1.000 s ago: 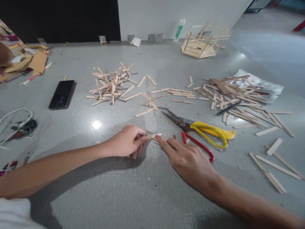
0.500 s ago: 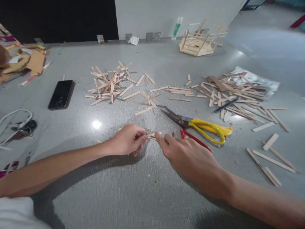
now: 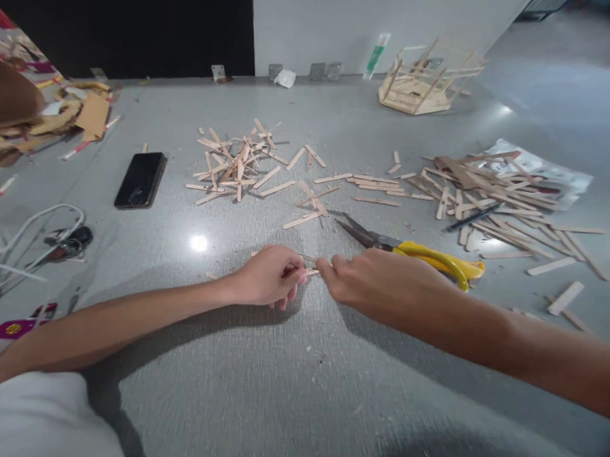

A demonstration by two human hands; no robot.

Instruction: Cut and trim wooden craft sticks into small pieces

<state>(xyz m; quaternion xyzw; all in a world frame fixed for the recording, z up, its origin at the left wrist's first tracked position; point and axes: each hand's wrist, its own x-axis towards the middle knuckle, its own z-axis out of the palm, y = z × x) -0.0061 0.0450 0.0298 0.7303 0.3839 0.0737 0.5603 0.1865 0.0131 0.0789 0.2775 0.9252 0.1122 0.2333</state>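
Note:
Between my two hands, low over the grey table (image 3: 215, 391), is a small wooden stick (image 3: 312, 272), mostly covered by fingers. My left hand (image 3: 271, 276) pinches its left end between thumb and forefinger. Closed around the other end is my right hand (image 3: 367, 279), palm down with curled fingers. Just behind the right hand lie yellow-handled scissors (image 3: 430, 252), dark blades pointing left. A few more sticks lie partly hidden behind the left hand. Beyond the hands is a loose pile of short wooden sticks (image 3: 240, 163).
A larger stick pile (image 3: 504, 188) with a pen (image 3: 475, 217) lies to the right. At the back right stands a stick-built frame (image 3: 420, 91), beside a glue tube (image 3: 376, 56). A phone (image 3: 140, 181), a white cable (image 3: 39, 214) and cardboard scraps (image 3: 93, 116) are on the left.
The view has swung slightly left, so things sit farther right. My right hand has turned and its forearm has risen, now covering the red-handled tool. Less of the held stick shows.

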